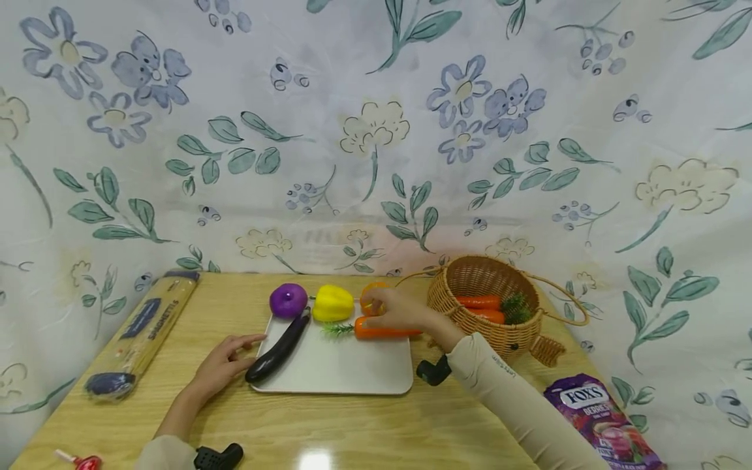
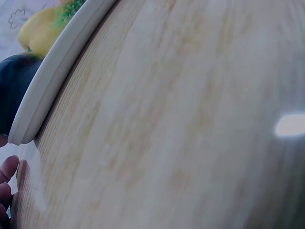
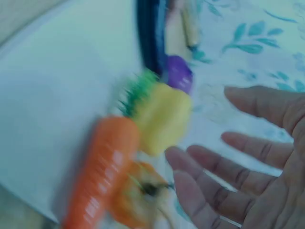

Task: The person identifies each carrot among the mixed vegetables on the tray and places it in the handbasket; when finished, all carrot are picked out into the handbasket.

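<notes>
A white tray (image 1: 335, 375) lies on the wooden table and bears a dark eggplant (image 1: 281, 351), a carrot (image 1: 382, 331), a yellow bell pepper (image 1: 333, 304), a round purple vegetable (image 1: 288, 301) and an orange bell pepper (image 3: 133, 198). My right hand (image 1: 401, 309) is over the carrot and the orange pepper, partly covering both in the head view. In the right wrist view its fingers are spread and loosely bent, with nothing between them. My left hand (image 1: 220, 364) is at the tray's left edge, fingers loose beside the eggplant's lower end.
Back right stands a wicker basket (image 1: 490, 336) with carrots (image 1: 478, 302) inside and its handles out to the sides. A purple Fox's candy bag (image 1: 605, 421) lies front right, a spaghetti pack (image 1: 147, 333) left, a red lollipop (image 1: 87, 462) front left. Floral cloth (image 1: 376, 196) hangs behind.
</notes>
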A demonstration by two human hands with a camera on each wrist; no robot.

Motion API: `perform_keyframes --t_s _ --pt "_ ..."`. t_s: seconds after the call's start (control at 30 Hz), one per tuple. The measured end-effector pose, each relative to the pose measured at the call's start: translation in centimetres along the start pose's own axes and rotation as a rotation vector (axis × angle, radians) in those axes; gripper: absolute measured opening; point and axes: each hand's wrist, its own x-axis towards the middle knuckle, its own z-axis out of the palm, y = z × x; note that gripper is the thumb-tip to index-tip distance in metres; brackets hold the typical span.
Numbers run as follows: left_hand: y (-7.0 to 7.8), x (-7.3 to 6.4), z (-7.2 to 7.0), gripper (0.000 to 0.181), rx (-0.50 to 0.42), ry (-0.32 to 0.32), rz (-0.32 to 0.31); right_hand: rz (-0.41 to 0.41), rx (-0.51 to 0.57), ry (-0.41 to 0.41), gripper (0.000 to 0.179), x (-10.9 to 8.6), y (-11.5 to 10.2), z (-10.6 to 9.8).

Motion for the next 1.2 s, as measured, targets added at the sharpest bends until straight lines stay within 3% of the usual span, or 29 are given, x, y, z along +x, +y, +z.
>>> perform_keyframes --t_s 0.13,0.37,0.63,0.8,0.93,1.2 --pt "0.0 0.0 -0.1 0.040 0.006 0.002 0.008 0.079 -0.068 0.022 0.048 1.2 0.4 2.4" --pt "-0.2 0.0 -0.1 0.039 0.017 0.011 0.016 0.286 0.038 0.055 0.057 2.4 1.0 5.4" --pt "-0.1 0.1 -0.1 0.039 0.007 0.009 0.020 0.392 -0.034 0.131 0.073 2.3 0.5 7.2" --pt "0.0 0.1 -0.2 0.039 0.011 0.009 0.010 0.401 -0.041 0.130 0.073 2.0 0.4 8.1" --pt "0.0 0.1 -0.3 0.039 0.018 0.010 0.004 0.369 0.017 0.122 0.061 1.8 0.1 8.5" --pt "0.1 0.1 -0.2 0.039 0.022 0.009 0.003 0.238 0.159 -0.043 0.040 0.8 -0.8 9.3"
